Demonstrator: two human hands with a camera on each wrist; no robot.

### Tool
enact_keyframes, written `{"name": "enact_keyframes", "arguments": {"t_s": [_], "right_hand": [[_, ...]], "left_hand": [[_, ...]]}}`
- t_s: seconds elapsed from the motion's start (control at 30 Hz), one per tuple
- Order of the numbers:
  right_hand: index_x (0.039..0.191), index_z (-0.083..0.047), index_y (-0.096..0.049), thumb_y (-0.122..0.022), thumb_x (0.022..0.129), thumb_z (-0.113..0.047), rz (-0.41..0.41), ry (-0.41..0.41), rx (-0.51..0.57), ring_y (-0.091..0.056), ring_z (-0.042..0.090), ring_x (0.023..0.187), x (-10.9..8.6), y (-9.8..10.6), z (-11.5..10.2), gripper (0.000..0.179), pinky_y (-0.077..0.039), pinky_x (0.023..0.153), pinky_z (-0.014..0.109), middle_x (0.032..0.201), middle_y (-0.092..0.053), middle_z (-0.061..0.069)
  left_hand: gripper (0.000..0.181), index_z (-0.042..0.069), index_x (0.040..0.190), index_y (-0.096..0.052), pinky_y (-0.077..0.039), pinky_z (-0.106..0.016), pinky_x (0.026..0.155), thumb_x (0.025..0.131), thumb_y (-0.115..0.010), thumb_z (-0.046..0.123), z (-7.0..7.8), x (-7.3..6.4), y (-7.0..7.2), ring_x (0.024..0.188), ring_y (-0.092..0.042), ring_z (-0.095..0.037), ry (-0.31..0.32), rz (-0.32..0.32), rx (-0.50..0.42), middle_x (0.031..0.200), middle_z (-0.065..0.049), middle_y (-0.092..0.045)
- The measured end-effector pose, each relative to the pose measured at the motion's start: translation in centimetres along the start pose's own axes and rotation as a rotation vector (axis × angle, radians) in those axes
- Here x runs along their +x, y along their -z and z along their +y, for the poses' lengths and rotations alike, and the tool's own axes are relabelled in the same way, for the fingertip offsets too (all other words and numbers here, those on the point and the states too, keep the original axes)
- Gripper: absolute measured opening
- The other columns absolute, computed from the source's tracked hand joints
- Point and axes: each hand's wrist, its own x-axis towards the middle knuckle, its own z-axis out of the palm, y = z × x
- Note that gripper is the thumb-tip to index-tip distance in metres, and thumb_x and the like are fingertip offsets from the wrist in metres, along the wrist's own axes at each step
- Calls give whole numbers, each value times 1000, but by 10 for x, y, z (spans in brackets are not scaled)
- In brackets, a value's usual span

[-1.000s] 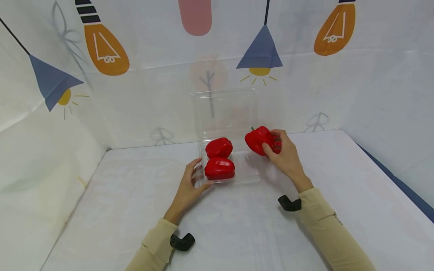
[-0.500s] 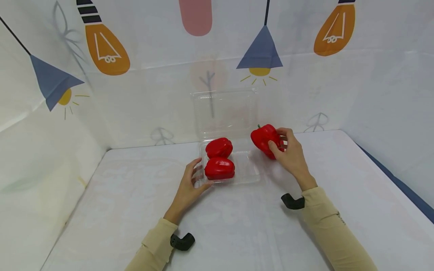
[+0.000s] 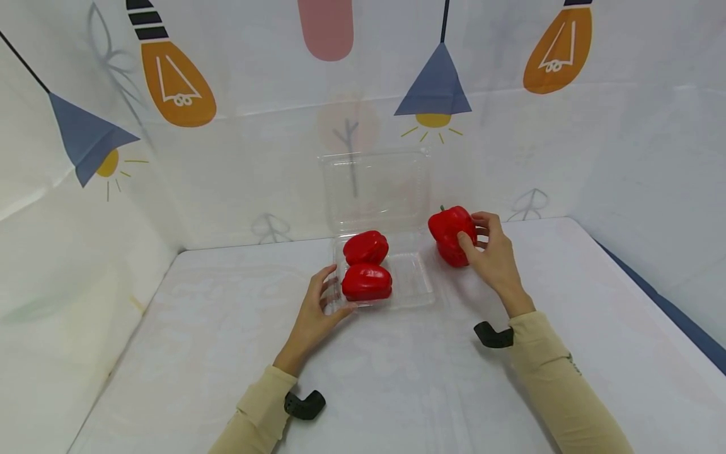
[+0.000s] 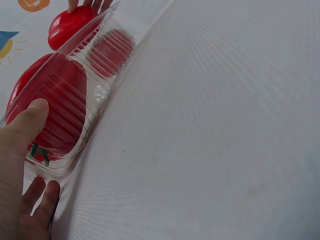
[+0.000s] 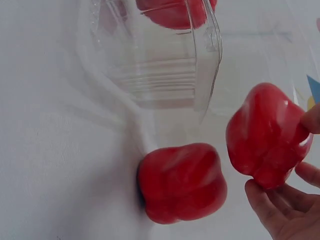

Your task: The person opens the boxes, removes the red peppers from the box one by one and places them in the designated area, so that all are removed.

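Note:
A clear plastic clamshell box (image 3: 413,277) lies with its lid raised toward the back wall. Two red bell peppers lie in its left half, a rear pepper (image 3: 366,247) and a front pepper (image 3: 367,282). My left hand (image 3: 314,312) holds the box's front left corner, its thumb (image 4: 37,107) on the ribbed front wall. To the right of the box, my right hand (image 3: 498,257) grips another red bell pepper (image 5: 267,135) by its side, stem up in the head view. Below it on the table sits one more bell pepper (image 5: 182,185), mostly hidden behind it in the head view.
The white-covered table (image 3: 227,353) runs back to a cloth wall (image 3: 255,157) printed with lamps and bulbs. The raised lid (image 3: 377,189) stands close to that wall. A black curved piece sits at each wrist.
My right hand has carried its pepper rightward, away from the box, to over the pepper on the table. The left hand, the box and the two peppers inside stay put.

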Motion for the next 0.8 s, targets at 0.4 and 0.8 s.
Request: {"name": "enact_keyframes", "arguments": {"t_s": [0.4,0.8], "right_hand": [[136,-5,-33,-51,95,-28,18,-42,6,-51,35,116,4,9,6,50,-49,96,53,135,-48,20],[134,-5,-37,-45,97,-28,59,-61,19,-53,33,115,5,14,12,44,-49,95,52,132,-52,20]], "left_hand": [[85,15,146,-28,-48,-46,99,77,-79,21,1,0,0,132,-43,-29,-1,-6,0,147,-8,-34],[85,15,145,-29,-49,-46,98,76,-79,21,0,0,0,131,-44,-29,-4,0,13,147,-8,-35]]}}
